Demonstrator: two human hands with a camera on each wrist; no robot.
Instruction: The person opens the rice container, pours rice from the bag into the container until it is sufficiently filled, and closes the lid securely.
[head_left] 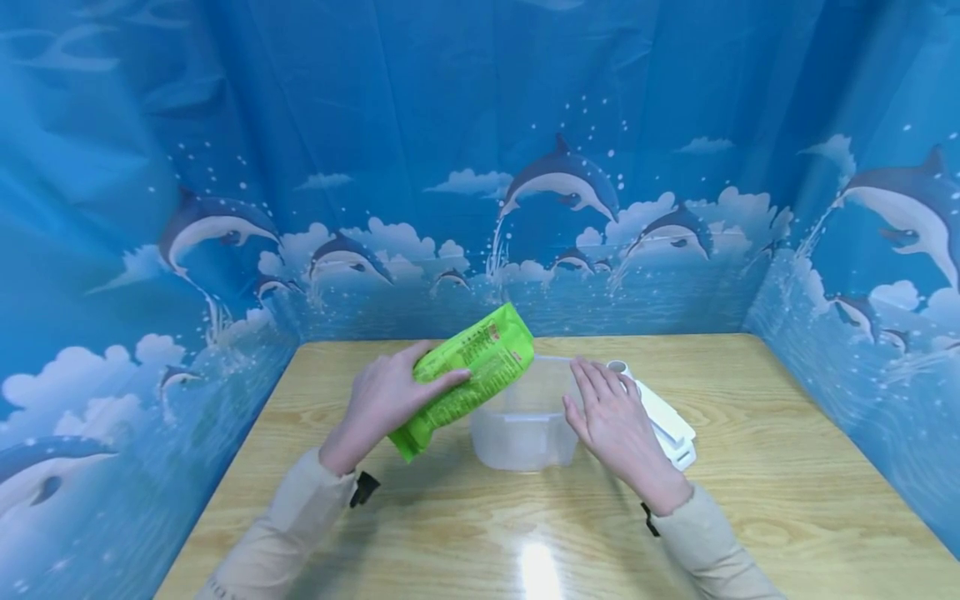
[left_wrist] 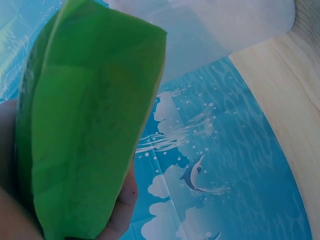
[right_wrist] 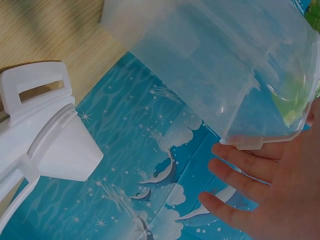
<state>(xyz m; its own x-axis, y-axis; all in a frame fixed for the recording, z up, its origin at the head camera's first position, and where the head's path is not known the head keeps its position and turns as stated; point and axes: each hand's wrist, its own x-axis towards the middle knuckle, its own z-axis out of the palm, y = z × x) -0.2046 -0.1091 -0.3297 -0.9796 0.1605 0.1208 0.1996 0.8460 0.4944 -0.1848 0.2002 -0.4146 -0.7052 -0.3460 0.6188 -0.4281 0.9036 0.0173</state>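
Note:
My left hand (head_left: 382, 402) grips a green printed plastic packet (head_left: 480, 367) around its middle, thumb on the near face. The packet is tilted, its upper right end by the left rim of a clear plastic container (head_left: 525, 443). In the left wrist view the green packet (left_wrist: 90, 115) fills the left side; its contents are hidden. My right hand (head_left: 618, 421) is at the container's right side, fingers extended. In the right wrist view its fingers lie along the rim of the translucent container (right_wrist: 180, 60); whether they press on it, I cannot tell.
A white plastic lid (head_left: 663, 421) with a spout-like end and a handle lies on the wooden table (head_left: 450, 533), right of the container and partly behind my right hand. Blue dolphin-printed sheeting (head_left: 450, 167) encloses the back and sides.

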